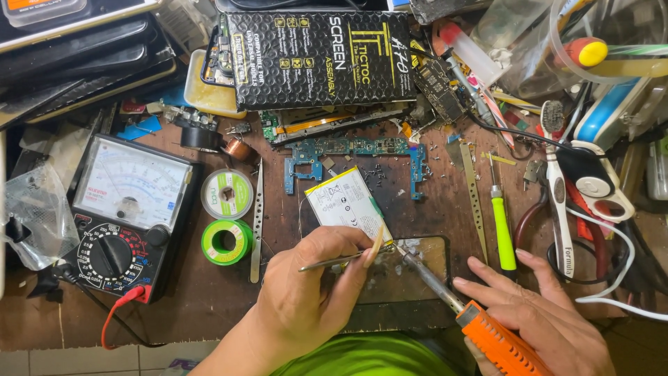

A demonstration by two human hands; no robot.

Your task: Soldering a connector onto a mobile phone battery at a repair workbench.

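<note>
My left hand [306,292] pinches thin metal tweezers [334,260] whose tips reach the lower edge of a flat silver phone battery [344,203] lying on the worn wooden bench. My right hand [539,313] grips a soldering iron by its orange handle [497,342]; the metal tip [407,254] points up-left and meets the tweezers' tips at the battery's lower right corner. Both tools come together over a dark glass plate [424,278] in front of me.
An analog multimeter [125,212] with red lead sits at left, two solder spools [227,217] beside it. A blue circuit frame [355,150] and black box [320,56] lie behind. A green screwdriver [502,223], pliers and cables crowd the right.
</note>
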